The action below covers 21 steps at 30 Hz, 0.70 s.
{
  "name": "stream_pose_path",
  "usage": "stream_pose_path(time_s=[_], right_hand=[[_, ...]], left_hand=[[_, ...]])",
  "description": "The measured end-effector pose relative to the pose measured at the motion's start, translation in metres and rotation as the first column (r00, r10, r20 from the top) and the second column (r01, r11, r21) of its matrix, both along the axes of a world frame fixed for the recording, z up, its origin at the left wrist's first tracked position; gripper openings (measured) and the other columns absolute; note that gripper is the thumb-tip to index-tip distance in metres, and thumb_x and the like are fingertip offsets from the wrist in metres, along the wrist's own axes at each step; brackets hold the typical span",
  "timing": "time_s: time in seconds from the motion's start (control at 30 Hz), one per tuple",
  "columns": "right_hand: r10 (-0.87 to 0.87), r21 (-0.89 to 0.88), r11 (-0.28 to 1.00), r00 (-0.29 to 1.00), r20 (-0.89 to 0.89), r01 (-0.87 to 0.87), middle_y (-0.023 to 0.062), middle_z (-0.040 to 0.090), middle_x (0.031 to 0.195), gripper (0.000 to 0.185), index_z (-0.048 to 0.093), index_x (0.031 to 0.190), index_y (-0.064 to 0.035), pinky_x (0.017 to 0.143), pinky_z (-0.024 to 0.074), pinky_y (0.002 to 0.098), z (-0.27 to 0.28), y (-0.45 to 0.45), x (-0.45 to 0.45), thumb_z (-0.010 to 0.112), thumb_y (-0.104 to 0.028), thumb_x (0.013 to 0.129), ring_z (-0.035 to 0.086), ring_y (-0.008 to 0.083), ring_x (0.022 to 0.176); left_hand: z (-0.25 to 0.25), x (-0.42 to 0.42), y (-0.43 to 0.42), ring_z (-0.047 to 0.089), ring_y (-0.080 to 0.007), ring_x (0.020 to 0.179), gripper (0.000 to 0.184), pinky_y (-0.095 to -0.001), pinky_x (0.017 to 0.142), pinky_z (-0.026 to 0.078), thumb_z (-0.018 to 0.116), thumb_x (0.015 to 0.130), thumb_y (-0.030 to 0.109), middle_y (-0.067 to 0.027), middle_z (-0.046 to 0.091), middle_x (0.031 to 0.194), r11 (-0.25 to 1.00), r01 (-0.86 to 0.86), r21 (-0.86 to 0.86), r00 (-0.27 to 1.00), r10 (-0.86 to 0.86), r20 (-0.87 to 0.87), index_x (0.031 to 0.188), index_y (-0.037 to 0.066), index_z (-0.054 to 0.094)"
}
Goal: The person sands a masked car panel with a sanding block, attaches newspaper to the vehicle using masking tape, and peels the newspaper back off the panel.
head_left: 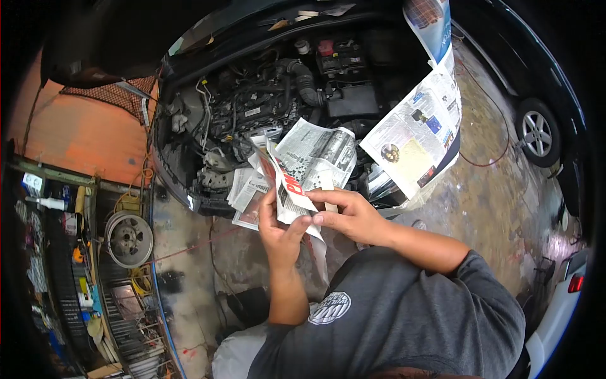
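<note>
Ok, stained wkshp flr [489, 126], newspaper [290, 183] nr engine bay [255, 104].

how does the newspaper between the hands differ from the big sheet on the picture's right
The held newspaper looks narrow and folded between the left hand and right hand; the big sheet is spread broad. The held newspaper shows large red lettering; the big sheet has blue and yellowish patches. Both are printed paper.

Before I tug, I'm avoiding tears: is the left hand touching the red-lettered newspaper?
Touching: the head view shows the left hand with the red-lettered newspaper between its fingers and thumb.
</note>
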State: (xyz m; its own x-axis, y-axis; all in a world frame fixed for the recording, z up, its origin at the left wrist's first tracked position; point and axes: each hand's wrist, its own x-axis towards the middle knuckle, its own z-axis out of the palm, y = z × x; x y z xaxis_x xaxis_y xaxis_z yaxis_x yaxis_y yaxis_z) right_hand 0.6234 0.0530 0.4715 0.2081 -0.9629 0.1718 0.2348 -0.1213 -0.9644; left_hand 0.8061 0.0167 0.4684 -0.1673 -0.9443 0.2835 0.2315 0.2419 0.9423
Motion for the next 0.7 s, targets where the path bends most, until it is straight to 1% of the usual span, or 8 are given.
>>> stream_pose_path(time_s=[0.1,0.2,0.37,0.43,0.53,0.57,0.67,0.7], right_hand=[[0.022,0.014,1.000,1.000,0.014,-0.022,0.0099,0.069,0.125,0.048,0.061,0.140,0.0014,0.102,0.0469,0.0310,0.000,-0.002,-0.005,0.069,-0.023,0.100,0.060,0.0138,0.116],[-0.015,-0.014,1.000,0.999,-0.031,0.014,0.0115,0.071,0.125,0.044,0.063,0.137,0.0015,0.099,0.0484,0.0307,-0.002,-0.003,-0.004,0.069,-0.023,0.100,0.062,0.0147,0.115],[-0.187,-0.093,0.980,0.971,-0.149,0.175,0.0141,0.075,0.112,0.030,0.072,0.120,0.0020,0.091,0.0532,0.0321,-0.005,-0.005,-0.002,0.069,-0.019,0.099,0.070,0.0191,0.104],[-0.298,-0.170,0.946,0.948,-0.114,0.277,0.0147,0.076,0.107,0.025,0.073,0.115,0.0023,0.089,0.0543,0.0330,-0.002,-0.005,0.003,0.069,-0.016,0.099,0.072,0.0210,0.100],[-0.415,-0.279,0.890,0.894,-0.168,0.361,0.0163,0.074,0.112,0.020,0.073,0.111,0.0018,0.087,0.0555,0.0345,-0.007,-0.005,0.011,0.070,-0.012,0.097,0.073,0.0267,0.099],[-0.426,-0.313,0.882,0.880,-0.211,0.352,0.0174,0.073,0.115,0.021,0.073,0.112,0.0014,0.088,0.0559,0.0358,-0.008,-0.004,0.012,0.071,-0.012,0.096,0.073,0.0289,0.100],[-0.474,-0.481,0.826,0.824,-0.311,0.293,0.0209,0.069,0.125,0.027,0.072,0.116,0.0002,0.091,0.0566,0.0405,-0.009,-0.002,0.021,0.073,-0.011,0.092,0.071,0.0344,0.103],[-0.493,-0.544,0.797,0.803,-0.335,0.263,0.0221,0.067,0.129,0.029,0.071,0.117,-0.0002,0.092,0.0568,0.0422,-0.009,-0.002,0.025,0.074,-0.010,0.090,0.071,0.0360,0.105]], left_hand=[[-0.001,0.000,-0.001,0.059,-0.0179,0.118,0.066,-0.0335,0.103,0.047,0.083,0.086,0.013,-0.0101,0.060,0.128,1.000,0.024,0.009,0.999,-0.024,-0.025,0.140,-0.006,0.050],[-0.003,0.004,-0.002,0.058,-0.0188,0.119,0.071,-0.0340,0.102,0.047,0.080,0.088,0.010,-0.0126,0.060,0.127,1.000,-0.003,0.031,1.000,0.004,-0.022,0.146,-0.007,0.042],[0.001,-0.014,0.013,0.062,-0.0229,0.116,0.069,-0.0343,0.101,0.050,0.065,0.096,0.000,-0.0189,0.054,0.138,0.896,-0.179,-0.408,0.937,0.282,0.208,0.154,0.002,0.029],[-0.027,-0.008,0.004,0.060,-0.0229,0.115,0.046,-0.0312,0.096,0.050,0.056,0.097,-0.010,-0.0171,0.056,0.128,0.725,-0.185,-0.664,0.878,0.425,0.220,0.140,-0.001,0.043],[-0.018,0.002,0.010,0.060,-0.0230,0.113,0.023,-0.0318,0.095,0.049,0.055,0.096,-0.010,-0.0157,0.056,0.127,0.875,-0.194,-0.443,0.823,0.391,0.413,0.118,-0.004,0.056],[-0.007,0.002,0.014,0.060,-0.0226,0.109,0.015,-0.0328,0.093,0.048,0.053,0.097,-0.007,-0.0145,0.055,0.126,0.841,-0.169,-0.514,0.716,0.463,0.522,0.109,-0.007,0.061],[-0.002,-0.006,0.016,0.059,-0.0224,0.106,0.018,-0.0344,0.092,0.048,0.054,0.099,-0.001,-0.0141,0.055,0.123,0.902,-0.256,-0.347,0.793,0.401,0.459,0.112,-0.009,0.062],[0.006,-0.005,0.017,0.059,-0.0224,0.107,0.023,-0.0341,0.090,0.047,0.056,0.099,0.004,-0.0149,0.054,0.124,0.876,-0.213,-0.434,0.767,0.425,0.480,0.116,-0.010,0.062]])
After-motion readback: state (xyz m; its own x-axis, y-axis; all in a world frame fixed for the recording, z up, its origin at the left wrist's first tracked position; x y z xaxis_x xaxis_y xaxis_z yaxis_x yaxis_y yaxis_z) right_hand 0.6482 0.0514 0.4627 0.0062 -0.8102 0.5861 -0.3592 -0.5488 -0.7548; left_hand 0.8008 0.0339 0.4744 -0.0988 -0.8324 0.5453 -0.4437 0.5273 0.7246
